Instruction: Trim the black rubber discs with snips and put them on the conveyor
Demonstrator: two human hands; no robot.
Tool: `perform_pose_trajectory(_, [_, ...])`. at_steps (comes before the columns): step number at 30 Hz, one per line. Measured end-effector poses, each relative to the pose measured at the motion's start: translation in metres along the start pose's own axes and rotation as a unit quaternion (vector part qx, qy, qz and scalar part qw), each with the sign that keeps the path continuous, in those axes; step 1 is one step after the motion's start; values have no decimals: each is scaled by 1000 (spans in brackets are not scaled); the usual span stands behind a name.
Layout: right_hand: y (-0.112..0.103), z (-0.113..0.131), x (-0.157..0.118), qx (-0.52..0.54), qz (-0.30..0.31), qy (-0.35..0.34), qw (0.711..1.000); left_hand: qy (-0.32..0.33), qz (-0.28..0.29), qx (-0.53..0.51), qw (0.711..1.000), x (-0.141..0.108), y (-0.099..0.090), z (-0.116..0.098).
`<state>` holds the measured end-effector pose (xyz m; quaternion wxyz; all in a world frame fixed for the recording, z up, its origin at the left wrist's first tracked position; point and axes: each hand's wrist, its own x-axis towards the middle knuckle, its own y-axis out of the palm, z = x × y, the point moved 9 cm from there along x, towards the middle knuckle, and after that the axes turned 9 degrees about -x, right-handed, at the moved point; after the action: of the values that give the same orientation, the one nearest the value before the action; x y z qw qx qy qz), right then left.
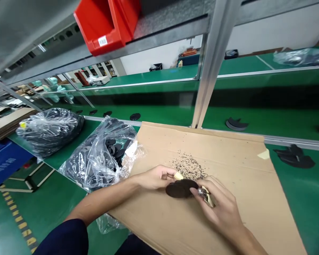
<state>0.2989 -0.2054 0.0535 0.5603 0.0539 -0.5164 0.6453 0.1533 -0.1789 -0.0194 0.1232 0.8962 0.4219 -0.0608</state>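
Observation:
My left hand [158, 177] is closed on the left part of a dark oval piece [179, 188], which is held above the cardboard sheet [255, 198]. A bit of pale yellow tape shows at its fingertips. The fingers of my right hand [220, 202] grip a small metal tool [202, 192] with yellowish wrapping, and its thumb meets the right end of the dark piece. Beyond both hands, many small black crumbs [188, 164] lie scattered on the cardboard.
An open clear bag of black pieces [95, 156] sits left of the cardboard, with a fuller bag [51, 129] farther left. Black pieces [295, 156] lie at right. A metal post [206, 78] and a red bin [108, 26] stand beyond and above.

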Motion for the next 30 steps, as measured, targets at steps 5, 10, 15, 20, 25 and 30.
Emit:
perform_pose_trajectory(5, [1,1,-7,-37,-5,-24,999,22,18,91,995,-5,-10,-39])
perform_pose_trajectory(10, [-2,-5,-9,-92,-19,-15,995,187,-101,417,884,28,-66,-119])
perform_pose_trajectory(15, [8,-6,-14,-103,13,0,995,144,-270,528,792,92,-145,-145])
perform_pose_trajectory(20, [19,-3,-20,-117,46,8,992,83,-335,533,772,120,-188,-127])
perform_pose_trajectory(25, [26,-4,-24,-126,72,19,989,76,-322,544,771,117,-178,-108])
perform_pose_trajectory(30, [34,-2,-26,-139,105,12,985,148,-180,558,797,131,-103,-99])
